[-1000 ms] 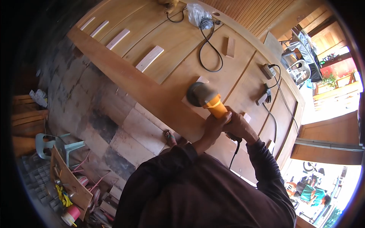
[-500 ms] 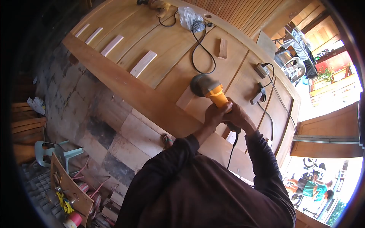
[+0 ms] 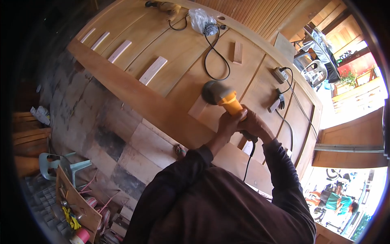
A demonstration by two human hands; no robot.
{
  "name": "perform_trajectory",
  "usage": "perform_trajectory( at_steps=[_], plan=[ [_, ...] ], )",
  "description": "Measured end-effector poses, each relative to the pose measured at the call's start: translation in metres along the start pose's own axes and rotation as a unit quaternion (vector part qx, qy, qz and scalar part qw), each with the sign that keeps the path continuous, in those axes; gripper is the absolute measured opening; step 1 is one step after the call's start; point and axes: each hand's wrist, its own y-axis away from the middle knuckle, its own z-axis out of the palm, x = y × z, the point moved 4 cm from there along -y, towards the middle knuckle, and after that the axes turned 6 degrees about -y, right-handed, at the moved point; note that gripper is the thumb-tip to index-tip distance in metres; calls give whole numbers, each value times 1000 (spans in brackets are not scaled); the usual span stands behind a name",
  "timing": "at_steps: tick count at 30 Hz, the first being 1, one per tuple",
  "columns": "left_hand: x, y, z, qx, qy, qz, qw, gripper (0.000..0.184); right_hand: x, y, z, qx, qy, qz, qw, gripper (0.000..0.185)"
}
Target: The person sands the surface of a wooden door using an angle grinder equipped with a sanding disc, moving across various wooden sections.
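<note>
Both my hands are wrapped round a yellow angle grinder [image 3: 231,102] with a round dark disc at its head. My left hand [image 3: 230,124] grips the body near the head; my right hand [image 3: 256,125] is closed round the rear part, where a black cord hangs down. The disc is over the end of a wooden block [image 3: 198,106] on the large wooden panel [image 3: 178,110]; contact is hidden. More wooden strips lie on the panel, one [image 3: 153,70] left of the grinder and another [image 3: 238,52] beyond it.
A second power tool [image 3: 168,9], a clear plastic bag [image 3: 202,21] and looped black cable lie at the panel's far side. A power strip [image 3: 280,75] is on the right. A green chair [image 3: 75,164] stands lower left. A person [image 3: 339,203] is outside at the lower right.
Since a second ago the view has shifted slightly, and the disc has moved a little along the block towards its far end. Both hands keep their hold on the grinder.
</note>
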Motion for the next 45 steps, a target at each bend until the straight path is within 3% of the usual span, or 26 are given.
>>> perform_trajectory(
  at_steps=[2, 6, 9, 13, 19, 23, 26, 36, 39, 42, 45],
  plan=[
    [-1, 1, -5, 18, -12, 26, 999, 66, -17, 8, 10, 3, 53, -6, 999, 61],
    [7, -2, -9, -5, -3, -8, 1000, 66, -5, -4, 10, 5, -46, 2, 999, 68],
    [5, -1, -8, -2, -28, -5, 1000, 66, 1, -3, 5, 2, -43, 6, 999, 69],
    [-7, 7, -11, 36, -9, 29, 999, 66, -33, 14, 19, 4, 39, 5, 999, 64],
    [10, 3, -10, -3, -11, -21, 1000, 59, -8, -1, 9, 0, -18, 10, 1000, 71],
    [-2, 27, -13, 22, 28, -1, 999, 65, -36, 22, 25, 4, 98, -5, 995, 74],
    [-13, 33, -16, 31, 34, -3, 999, 63, -23, 24, 29, -6, 96, -15, 995, 77],
    [11, 12, -3, -20, 14, -28, 999, 62, -6, 8, 7, 15, -16, 3, 1000, 62],
    [12, 27, -6, 21, 2, -10, 1000, 64, -35, 23, 18, 21, 89, 1, 996, 61],
    [6, 16, -10, 14, -78, 12, 997, 66, -7, 14, 15, 21, 17, -41, 999, 64],
    [6, 4, -3, -14, -39, 10, 999, 66, 3, 7, 6, 14, -46, 10, 999, 68]
  ],
)
